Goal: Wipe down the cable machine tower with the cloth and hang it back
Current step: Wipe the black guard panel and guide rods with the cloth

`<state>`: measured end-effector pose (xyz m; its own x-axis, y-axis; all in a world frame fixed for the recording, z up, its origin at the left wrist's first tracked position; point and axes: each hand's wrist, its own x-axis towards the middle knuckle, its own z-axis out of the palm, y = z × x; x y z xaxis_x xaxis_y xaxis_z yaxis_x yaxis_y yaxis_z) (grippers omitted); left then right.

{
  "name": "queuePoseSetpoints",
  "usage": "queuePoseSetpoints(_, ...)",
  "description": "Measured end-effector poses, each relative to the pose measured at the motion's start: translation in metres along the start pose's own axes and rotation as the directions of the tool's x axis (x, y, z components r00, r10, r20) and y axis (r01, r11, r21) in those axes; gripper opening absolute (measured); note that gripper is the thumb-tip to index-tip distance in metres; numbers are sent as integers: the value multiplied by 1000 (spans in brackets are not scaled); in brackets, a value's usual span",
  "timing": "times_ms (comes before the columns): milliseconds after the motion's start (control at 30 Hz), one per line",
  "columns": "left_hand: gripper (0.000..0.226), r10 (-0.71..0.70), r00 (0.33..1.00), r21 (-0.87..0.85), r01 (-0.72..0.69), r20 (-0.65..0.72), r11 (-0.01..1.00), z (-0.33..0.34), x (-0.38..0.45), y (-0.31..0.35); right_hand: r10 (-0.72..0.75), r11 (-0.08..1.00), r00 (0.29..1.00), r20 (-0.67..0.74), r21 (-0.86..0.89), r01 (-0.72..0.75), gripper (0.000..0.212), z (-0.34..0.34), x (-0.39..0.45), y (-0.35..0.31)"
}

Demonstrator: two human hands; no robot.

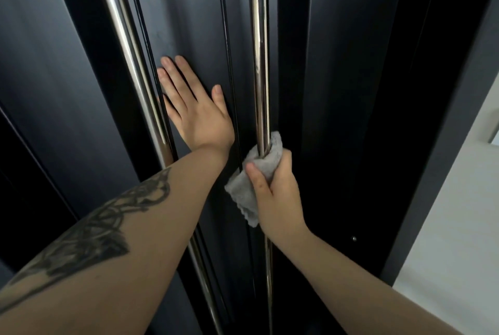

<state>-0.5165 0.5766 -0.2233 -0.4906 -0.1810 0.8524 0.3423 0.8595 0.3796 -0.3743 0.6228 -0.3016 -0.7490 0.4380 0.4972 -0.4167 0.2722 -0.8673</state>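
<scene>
The black cable machine tower fills the head view, with two chrome guide rods running top to bottom. My right hand grips a grey cloth that is wrapped around the right chrome rod at mid height. A corner of the cloth hangs loose below my thumb. My left hand lies flat, fingers apart, on the dark centre panel between the rods, just right of the left chrome rod. Thin black cables run beside each rod.
A pale floor or wall shows past the tower's right edge. Dark side panels of the tower stand close on the left. A small screw sits on the right panel.
</scene>
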Motion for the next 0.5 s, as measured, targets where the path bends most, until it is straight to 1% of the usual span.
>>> queuePoseSetpoints(33,66,3,1000,1,-3,6,1000,-1,0,0,-25,1000,1000,-11,-10,25,24,0,1,0)
queuePoseSetpoints(67,66,5,1000,1,-5,12,1000,-2,1,0,9,1000,1000,8,12,-9,24,0,-4,4)
queuePoseSetpoints(100,66,6,1000,1,-6,13,1000,-2,1,0,65,997,997,41,29,-66,26,-1,-13,17)
queuePoseSetpoints(167,65,8,1000,3,-8,-3,1000,-2,1,-2,190,981,974,122,8,-193,38,-4,-43,48)
queuePoseSetpoints(200,64,12,1000,4,-11,-11,1000,-2,1,-2,236,972,960,149,-18,-236,38,-5,-57,59)
queuePoseSetpoints(267,64,20,999,9,-20,-26,1000,-1,1,-3,287,958,944,162,-52,-282,25,-6,-68,71)
queuePoseSetpoints(300,64,23,999,8,-23,-28,1000,0,1,-3,287,958,947,146,-48,-283,21,-6,-63,69)
queuePoseSetpoints(333,64,26,999,2,-26,-26,1000,0,0,-3,255,967,958,132,-52,-251,21,-5,-54,60)
queuePoseSetpoints(400,64,28,999,-9,-28,-25,1000,2,1,-2,118,992,989,86,-51,-114,28,-4,-25,28)
queuePoseSetpoints(500,65,21,999,-6,-21,-27,1000,3,1,-2,-58,994,998,32,-86,60,22,-5,12,-15)
